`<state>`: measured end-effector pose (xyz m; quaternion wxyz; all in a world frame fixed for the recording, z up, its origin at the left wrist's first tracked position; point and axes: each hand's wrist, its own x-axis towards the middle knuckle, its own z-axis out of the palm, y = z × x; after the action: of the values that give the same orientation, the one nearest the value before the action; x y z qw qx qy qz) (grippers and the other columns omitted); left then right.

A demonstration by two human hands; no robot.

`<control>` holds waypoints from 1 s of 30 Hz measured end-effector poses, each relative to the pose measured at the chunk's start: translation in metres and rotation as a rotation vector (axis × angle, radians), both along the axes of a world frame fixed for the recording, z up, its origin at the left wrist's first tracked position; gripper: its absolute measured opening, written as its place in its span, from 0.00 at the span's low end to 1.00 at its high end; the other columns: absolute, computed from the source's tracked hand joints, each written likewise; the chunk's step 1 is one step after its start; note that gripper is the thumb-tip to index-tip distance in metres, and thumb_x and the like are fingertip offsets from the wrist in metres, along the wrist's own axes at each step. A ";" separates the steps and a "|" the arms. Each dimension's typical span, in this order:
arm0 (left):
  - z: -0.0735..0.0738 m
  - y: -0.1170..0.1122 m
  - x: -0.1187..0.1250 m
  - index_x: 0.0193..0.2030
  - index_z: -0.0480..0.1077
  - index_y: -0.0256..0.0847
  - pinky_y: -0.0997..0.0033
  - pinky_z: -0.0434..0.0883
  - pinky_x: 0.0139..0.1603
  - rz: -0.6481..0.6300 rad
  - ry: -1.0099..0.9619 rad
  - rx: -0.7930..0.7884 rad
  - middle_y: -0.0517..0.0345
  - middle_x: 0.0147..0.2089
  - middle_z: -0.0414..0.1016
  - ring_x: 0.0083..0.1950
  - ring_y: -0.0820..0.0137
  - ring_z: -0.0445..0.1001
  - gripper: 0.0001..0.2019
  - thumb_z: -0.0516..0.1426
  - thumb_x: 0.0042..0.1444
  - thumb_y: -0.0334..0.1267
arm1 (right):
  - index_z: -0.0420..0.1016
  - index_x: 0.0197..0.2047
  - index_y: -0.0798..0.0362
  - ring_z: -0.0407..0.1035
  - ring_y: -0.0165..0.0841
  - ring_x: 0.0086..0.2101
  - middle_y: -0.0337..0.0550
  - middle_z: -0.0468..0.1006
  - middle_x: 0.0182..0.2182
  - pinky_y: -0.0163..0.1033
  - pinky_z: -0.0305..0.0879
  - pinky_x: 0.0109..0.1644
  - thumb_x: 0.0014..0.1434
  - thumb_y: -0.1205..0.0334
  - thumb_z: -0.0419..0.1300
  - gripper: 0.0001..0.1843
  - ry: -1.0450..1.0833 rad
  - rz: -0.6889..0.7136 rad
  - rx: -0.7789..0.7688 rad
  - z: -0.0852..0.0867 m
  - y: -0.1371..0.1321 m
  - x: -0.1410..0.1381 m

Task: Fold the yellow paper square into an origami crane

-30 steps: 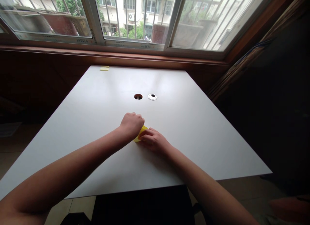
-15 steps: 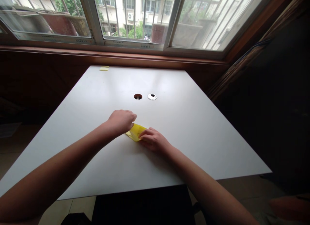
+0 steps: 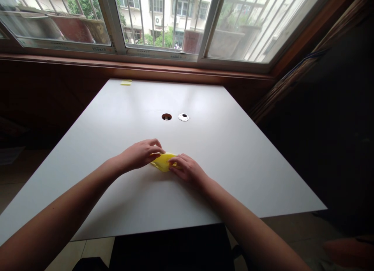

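Note:
A piece of folded yellow paper [image 3: 162,162] is between my two hands, just above or on the white table [image 3: 222,146]; I cannot tell whether it touches the surface. My left hand [image 3: 143,153] grips its left end, thumb below and fingers along the upper edge. At the right end, my right hand [image 3: 187,168] pinches the paper between thumb and fingers. Parts of both ends are hidden behind the fingers.
Beyond the hands, the tabletop has a round cable hole [image 3: 166,117] with a silver cover ring [image 3: 184,117] beside it. A yellow sticky-note pad [image 3: 126,82] lies at the far left edge. A dark chair [image 3: 172,247] stands at the near edge.
My left hand has come down and slightly left, its fingers now stretched along the paper's top edge. The paper's upper fold has shifted. My right hand has barely moved.

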<state>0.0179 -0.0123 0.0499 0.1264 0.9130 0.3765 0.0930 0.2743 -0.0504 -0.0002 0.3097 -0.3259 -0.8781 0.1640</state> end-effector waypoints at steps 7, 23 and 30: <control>-0.029 0.001 -0.013 0.66 0.65 0.51 0.58 0.74 0.53 -0.098 -0.125 0.161 0.49 0.60 0.70 0.56 0.62 0.69 0.21 0.50 0.68 0.32 | 0.63 0.62 0.45 0.70 0.31 0.36 0.51 0.64 0.55 0.43 0.75 0.44 0.64 0.60 0.61 0.25 0.063 -0.082 -0.132 -0.002 -0.003 0.003; -0.034 -0.004 -0.016 0.61 0.67 0.46 0.66 0.77 0.48 0.098 -0.602 -0.316 0.48 0.59 0.67 0.53 0.66 0.74 0.23 0.50 0.61 0.27 | 0.64 0.62 0.46 0.68 0.42 0.51 0.49 0.71 0.54 0.50 0.69 0.55 0.66 0.60 0.59 0.23 -0.090 -0.172 -0.045 0.001 0.000 -0.001; -0.029 -0.012 -0.023 0.45 0.71 0.41 0.60 0.72 0.59 -0.068 -0.511 -0.157 0.48 0.62 0.64 0.58 0.64 0.71 0.14 0.47 0.62 0.24 | 0.63 0.62 0.45 0.68 0.43 0.51 0.48 0.72 0.54 0.51 0.68 0.55 0.65 0.61 0.60 0.23 -0.095 -0.174 -0.060 -0.001 0.001 -0.001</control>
<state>-0.0053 -0.0241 0.0207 0.2910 0.8594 0.3074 0.2868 0.2735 -0.0489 -0.0010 0.2709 -0.4174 -0.8548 0.1474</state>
